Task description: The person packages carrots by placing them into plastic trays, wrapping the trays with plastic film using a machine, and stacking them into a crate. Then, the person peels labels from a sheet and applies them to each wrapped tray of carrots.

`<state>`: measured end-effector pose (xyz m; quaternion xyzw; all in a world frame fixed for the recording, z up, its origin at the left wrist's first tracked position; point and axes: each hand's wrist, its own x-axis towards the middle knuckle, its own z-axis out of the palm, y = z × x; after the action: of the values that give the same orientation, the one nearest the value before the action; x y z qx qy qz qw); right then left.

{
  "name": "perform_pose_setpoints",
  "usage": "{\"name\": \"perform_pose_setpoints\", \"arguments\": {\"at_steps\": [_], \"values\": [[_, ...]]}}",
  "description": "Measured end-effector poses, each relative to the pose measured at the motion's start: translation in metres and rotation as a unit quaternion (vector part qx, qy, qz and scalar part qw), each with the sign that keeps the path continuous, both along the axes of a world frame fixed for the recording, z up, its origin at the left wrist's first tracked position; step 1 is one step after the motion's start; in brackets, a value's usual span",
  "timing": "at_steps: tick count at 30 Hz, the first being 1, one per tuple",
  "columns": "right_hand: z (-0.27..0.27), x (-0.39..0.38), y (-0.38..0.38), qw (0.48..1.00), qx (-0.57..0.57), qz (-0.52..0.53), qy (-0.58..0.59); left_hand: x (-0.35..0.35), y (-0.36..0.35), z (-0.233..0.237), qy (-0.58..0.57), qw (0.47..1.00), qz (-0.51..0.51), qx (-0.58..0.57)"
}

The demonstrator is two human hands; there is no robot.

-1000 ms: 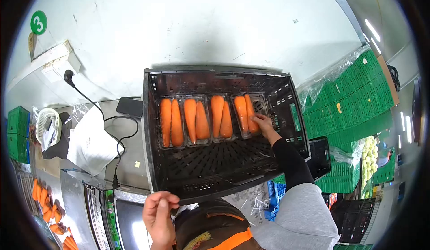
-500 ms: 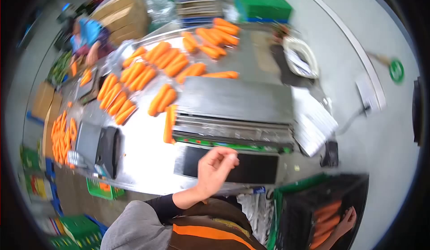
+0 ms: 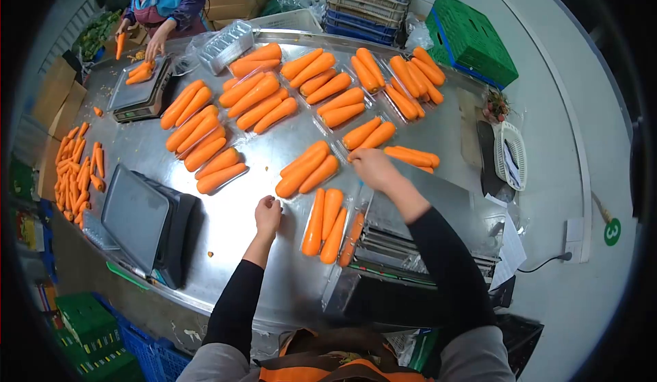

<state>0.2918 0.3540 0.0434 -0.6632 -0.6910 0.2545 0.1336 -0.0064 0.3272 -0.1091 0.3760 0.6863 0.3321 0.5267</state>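
Observation:
My left hand hovers over or rests on the steel table with its fingers curled in; anything inside them is hidden. My right hand reaches forward, fingers bent and together at the edges of two trays of carrots. One tray of carrots lies to its left, another tray of carrots just beyond it. What the fingertips grip, if anything, is hidden. Closer to me, a clear tray with carrots lies beside the wrapping machine, with another carrot at the machine's edge.
Several more trays of carrots cover the far part of the steel table. Loose carrots are heaped at the left, near a dark scale. Across the table a co-worker handles carrots at another scale.
My view has shifted. My right hand has moved from the dark crate of carrots at lower right to the trays on the table. My left hand has moved left, away from the machine's front.

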Motion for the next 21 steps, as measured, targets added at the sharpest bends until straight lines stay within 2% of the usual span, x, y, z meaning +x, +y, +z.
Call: {"name": "perform_pose_setpoints", "arguments": {"at_steps": [1,2,4,7,10,11,13,14,16,17,21], "values": [[-0.028,-0.004,0.027,0.995,-0.059,0.010,-0.075,0.004,0.010,-0.003,0.013,1.000,-0.005,-0.001],[-0.046,-0.009,0.044,0.995,-0.063,0.008,-0.078,0.006,0.017,-0.001,0.009,1.000,-0.008,-0.004],[-0.072,-0.018,0.065,0.977,-0.127,-0.025,-0.168,0.006,0.022,0.002,0.117,0.992,-0.049,0.003],[-0.099,-0.030,0.074,0.971,-0.124,-0.049,-0.200,-0.003,0.022,-0.004,0.096,0.994,-0.037,0.038],[-0.083,-0.047,0.072,0.962,-0.143,-0.065,-0.223,-0.025,0.019,0.014,0.124,0.991,-0.044,0.028],[-0.085,-0.052,0.070,0.962,-0.148,-0.063,-0.221,-0.034,0.017,0.010,0.097,0.994,-0.044,0.015],[-0.085,-0.064,0.067,0.971,-0.027,-0.040,-0.232,-0.044,0.013,0.007,0.076,0.996,-0.046,0.004],[-0.090,-0.073,0.066,0.973,-0.023,-0.042,-0.228,-0.048,0.012,0.005,0.058,0.997,-0.054,0.001],[-0.104,-0.088,0.059,0.976,-0.020,-0.136,-0.169,-0.051,0.006,0.006,0.040,0.997,-0.062,0.001],[-0.106,-0.087,0.058,0.973,-0.137,-0.113,-0.147,-0.054,0.001,0.008,0.053,0.997,-0.052,-0.007],[-0.111,-0.101,0.044,0.985,-0.114,-0.121,-0.037,-0.074,-0.012,0.024,0.068,0.997,-0.020,0.040]]}}
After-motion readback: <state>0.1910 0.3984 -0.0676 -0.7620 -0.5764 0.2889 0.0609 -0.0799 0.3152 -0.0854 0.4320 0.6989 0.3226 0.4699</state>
